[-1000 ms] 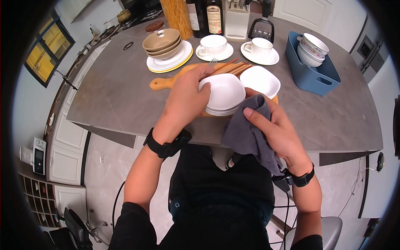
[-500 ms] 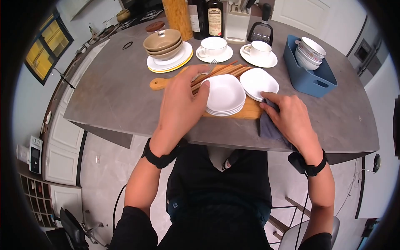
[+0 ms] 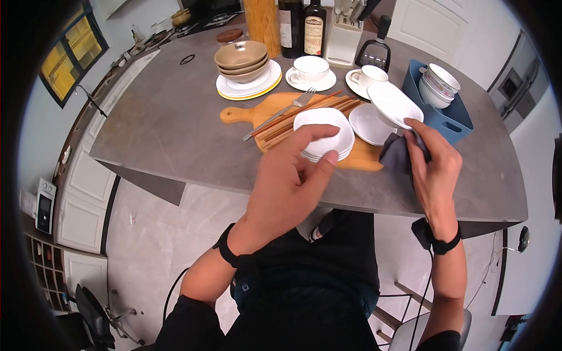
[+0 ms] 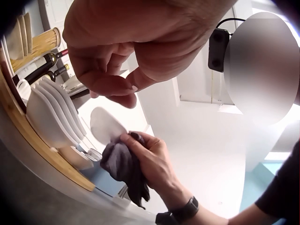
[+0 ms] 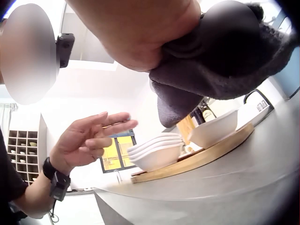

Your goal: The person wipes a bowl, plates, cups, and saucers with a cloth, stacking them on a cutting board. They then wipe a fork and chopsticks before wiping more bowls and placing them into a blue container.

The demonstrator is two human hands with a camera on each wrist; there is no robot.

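My right hand (image 3: 436, 167) pinches the rim of a small white square dish (image 3: 393, 104), tilted and raised over the right end of a wooden cutting board (image 3: 237, 115). Bunched in that same hand is a dark grey cloth (image 3: 396, 153). Below the raised dish, another white dish (image 3: 367, 124) sits on the board. My left hand (image 3: 290, 184) hovers in front of a stack of white dishes (image 3: 316, 119), thumb and index finger apart, holding nothing. Chopsticks (image 3: 285, 126) and a fork (image 3: 295, 104) lie on the board behind the stack.
Brown bowls (image 3: 241, 55) stand on plates (image 3: 249, 89) at the back left. Two cups (image 3: 310, 68) on saucers are behind the board. A blue basket (image 3: 440, 111) with bowls is at the right. Bottles (image 3: 314, 32) and a knife block (image 3: 343, 41) line the back.
My right hand has wiped cloth-side down to the right-hand dishes and lifted one off, up and rightward. My left hand has left the stack's left side and come toward me.
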